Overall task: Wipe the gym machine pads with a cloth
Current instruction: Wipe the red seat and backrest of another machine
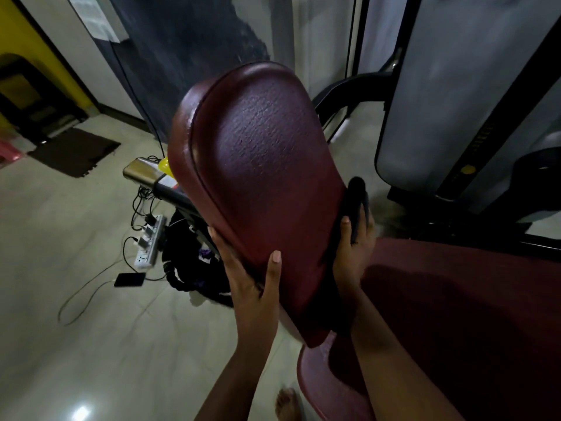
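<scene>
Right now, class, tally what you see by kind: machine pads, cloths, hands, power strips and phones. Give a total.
Maroon pads: 2 (upright pad, seat pad)
Black cloth: 1
Hands: 2 (left hand, right hand)
Power strip: 1
Phone: 1
Total: 7

The dark red textured upright pad (258, 177) hides part of the fingers of the left hand (252, 281) and much of the black cloth (358, 202) held by the right hand (352, 256). The bottom edge cuts off the bare foot (287, 404).
</scene>
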Available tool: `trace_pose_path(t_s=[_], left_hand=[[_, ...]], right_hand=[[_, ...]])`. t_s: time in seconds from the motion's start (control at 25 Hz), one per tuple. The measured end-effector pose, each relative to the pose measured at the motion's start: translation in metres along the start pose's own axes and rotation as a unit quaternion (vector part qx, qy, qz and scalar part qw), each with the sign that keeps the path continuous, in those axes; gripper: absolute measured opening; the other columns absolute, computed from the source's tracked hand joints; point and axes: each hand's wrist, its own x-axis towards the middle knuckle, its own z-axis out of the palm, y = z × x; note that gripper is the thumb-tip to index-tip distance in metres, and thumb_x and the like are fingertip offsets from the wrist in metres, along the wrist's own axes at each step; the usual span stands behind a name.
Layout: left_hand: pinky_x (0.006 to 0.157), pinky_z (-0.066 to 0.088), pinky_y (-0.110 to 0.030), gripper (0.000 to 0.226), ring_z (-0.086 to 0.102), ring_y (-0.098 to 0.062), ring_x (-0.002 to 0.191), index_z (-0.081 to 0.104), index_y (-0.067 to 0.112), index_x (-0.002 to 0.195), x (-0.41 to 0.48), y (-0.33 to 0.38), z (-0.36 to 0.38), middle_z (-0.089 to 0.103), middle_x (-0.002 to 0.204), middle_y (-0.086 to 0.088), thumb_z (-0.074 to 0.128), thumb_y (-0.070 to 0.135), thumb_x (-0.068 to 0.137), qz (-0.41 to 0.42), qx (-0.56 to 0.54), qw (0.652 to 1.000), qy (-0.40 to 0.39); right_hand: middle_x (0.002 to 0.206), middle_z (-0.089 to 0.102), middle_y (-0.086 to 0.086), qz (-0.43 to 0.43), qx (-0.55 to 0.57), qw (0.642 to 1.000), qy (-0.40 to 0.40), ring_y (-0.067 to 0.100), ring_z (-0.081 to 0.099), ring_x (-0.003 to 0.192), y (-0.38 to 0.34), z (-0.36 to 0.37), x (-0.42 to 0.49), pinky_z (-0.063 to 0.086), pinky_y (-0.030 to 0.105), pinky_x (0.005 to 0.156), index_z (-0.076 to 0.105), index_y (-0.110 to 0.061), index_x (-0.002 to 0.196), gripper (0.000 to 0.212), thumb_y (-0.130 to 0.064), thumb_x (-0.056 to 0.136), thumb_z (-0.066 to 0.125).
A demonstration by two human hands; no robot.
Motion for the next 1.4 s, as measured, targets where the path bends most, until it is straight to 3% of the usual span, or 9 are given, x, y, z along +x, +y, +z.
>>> trace_pose_path(t_s=[0.16, 0.36, 0.56, 0.68, 0.84, 1.0, 1.12, 1.28, 1.4], left_hand=[[0.117, 0.026, -0.043, 0.081, 0.018, -0.007, 0.144, -0.012, 0.068, 0.128, 0.0, -0.002, -0.001, 0.004, 0.158, 0.015, 0.049, 0.058, 0.076, -0.011, 0.009, 1.0, -0.007], [0.118, 0.025, -0.036, 0.08, 0.015, -0.002, 0.144, -0.008, 0.064, 0.132, 0.0, -0.002, 0.001, 0.003, 0.156, 0.019, 0.052, 0.049, 0.081, 0.028, -0.001, 1.0, 0.014], [0.118, 0.024, -0.03, 0.079, 0.014, -0.003, 0.144, -0.008, 0.056, 0.136, -0.004, -0.004, 0.006, 0.003, 0.158, 0.012, 0.051, 0.049, 0.083, 0.021, -0.01, 0.999, 0.032], [0.119, 0.023, -0.033, 0.079, 0.013, -0.004, 0.145, -0.007, 0.051, 0.139, -0.005, 0.0, 0.004, 0.002, 0.158, 0.009, 0.051, 0.047, 0.085, 0.026, 0.0, 0.999, 0.025], [0.114, 0.03, -0.049, 0.073, 0.026, -0.017, 0.143, -0.001, 0.061, 0.136, -0.003, 0.004, -0.013, 0.016, 0.157, 0.0, 0.05, 0.059, 0.083, 0.01, -0.033, 0.999, 0.001], [0.108, 0.04, -0.047, 0.067, 0.047, -0.015, 0.13, 0.014, 0.045, 0.142, 0.017, 0.034, -0.026, 0.038, 0.147, -0.005, 0.049, 0.048, 0.084, 0.032, -0.109, 0.993, 0.014], [0.11, 0.037, -0.045, 0.056, 0.043, -0.012, 0.133, 0.02, 0.055, 0.134, 0.047, 0.06, -0.031, 0.035, 0.15, -0.002, 0.044, 0.049, 0.084, 0.058, -0.149, 0.986, 0.049], [0.11, 0.036, -0.046, 0.041, 0.043, -0.002, 0.129, 0.025, 0.062, 0.125, 0.087, 0.08, -0.028, 0.041, 0.136, 0.031, 0.033, 0.055, 0.086, 0.073, -0.143, 0.983, 0.091], [0.103, 0.041, -0.05, 0.036, 0.048, -0.015, 0.128, 0.027, 0.074, 0.116, 0.095, 0.084, -0.02, 0.047, 0.141, 0.011, 0.025, 0.065, 0.081, 0.051, -0.115, 0.984, 0.128]], right_hand=[[0.142, 0.04, 0.008, 0.126, -0.024, 0.992, 0.022, 0.02, 0.037, 0.132, 0.033, -0.01, -0.01, 0.029, 0.026, 0.106, 0.038, -0.021, 0.141, 0.056, -0.045, 0.091, 0.041], [0.138, 0.042, 0.02, 0.277, -0.054, 0.959, 0.034, 0.035, 0.04, 0.127, 0.037, -0.018, -0.043, 0.032, 0.042, 0.107, 0.036, -0.027, 0.142, 0.066, -0.057, 0.083, 0.043], [0.129, 0.051, 0.021, 0.255, -0.063, 0.964, 0.033, 0.035, 0.048, 0.12, 0.019, -0.022, -0.125, 0.037, 0.042, 0.101, 0.043, -0.019, 0.138, 0.086, -0.077, 0.075, 0.029], [0.126, 0.054, 0.022, 0.245, -0.11, 0.963, 0.011, 0.038, 0.05, 0.116, -0.007, -0.027, -0.155, 0.039, 0.045, 0.098, 0.048, -0.016, 0.134, 0.069, -0.058, 0.081, 0.034], [0.127, 0.055, 0.01, 0.096, -0.059, 0.992, -0.06, 0.025, 0.052, 0.115, -0.054, -0.048, -0.155, 0.044, 0.041, 0.095, 0.048, -0.029, 0.131, 0.058, -0.045, 0.076, 0.039], [0.133, 0.048, 0.004, -0.063, 0.006, 0.994, -0.084, 0.014, 0.044, 0.124, -0.131, -0.042, -0.098, 0.039, 0.029, 0.103, 0.043, -0.041, 0.132, 0.045, -0.046, 0.087, 0.044], [0.142, 0.039, 0.005, -0.208, 0.005, 0.968, -0.139, 0.01, 0.034, 0.132, -0.189, -0.013, -0.048, 0.028, 0.017, 0.11, 0.035, -0.04, 0.136, 0.046, -0.051, 0.092, 0.039], [0.147, 0.034, 0.006, -0.368, -0.097, 0.91, -0.161, 0.02, 0.027, 0.137, -0.219, 0.027, -0.013, 0.017, 0.026, 0.114, 0.038, -0.037, 0.135, 0.045, -0.044, 0.091, 0.042], [0.143, 0.041, 0.005, -0.395, -0.108, 0.902, -0.138, 0.019, 0.031, 0.134, -0.225, 0.04, 0.009, 0.017, 0.032, 0.112, 0.051, -0.033, 0.127, 0.044, -0.043, 0.084, 0.047]])
